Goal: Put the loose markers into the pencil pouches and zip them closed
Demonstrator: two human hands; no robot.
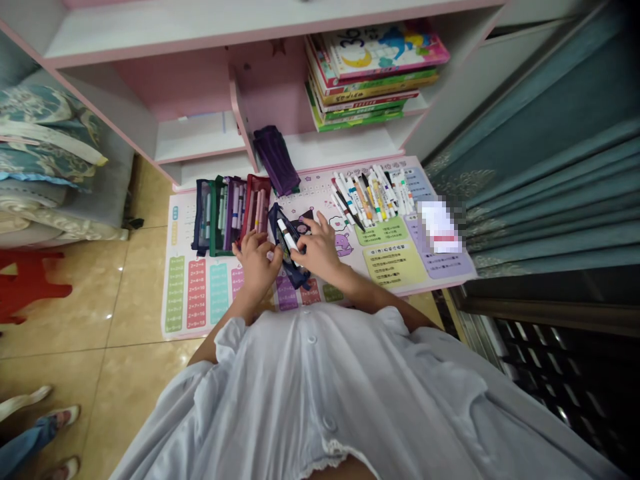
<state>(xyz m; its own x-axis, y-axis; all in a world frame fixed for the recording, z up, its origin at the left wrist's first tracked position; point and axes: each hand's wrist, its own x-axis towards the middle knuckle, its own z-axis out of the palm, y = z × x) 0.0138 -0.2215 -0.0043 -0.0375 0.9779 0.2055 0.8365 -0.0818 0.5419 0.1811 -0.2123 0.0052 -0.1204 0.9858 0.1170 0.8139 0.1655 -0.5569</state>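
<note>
Printed mat (393,263), four filled pouches (234,212), navy pouch (297,275), loose markers (371,195)

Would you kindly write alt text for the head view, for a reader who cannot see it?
A person's left hand and right hand are at a dark blue pouch with a white marker in or on it. Four pouches of pens lie to the left, loose markers to the right, all on a printed mat; books stacked behind.

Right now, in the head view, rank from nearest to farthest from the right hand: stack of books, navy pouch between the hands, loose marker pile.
From the right hand:
1. Navy pouch, just left of it.
2. Loose marker pile, ahead and right.
3. Stack of books, on the shelf beyond.
</note>
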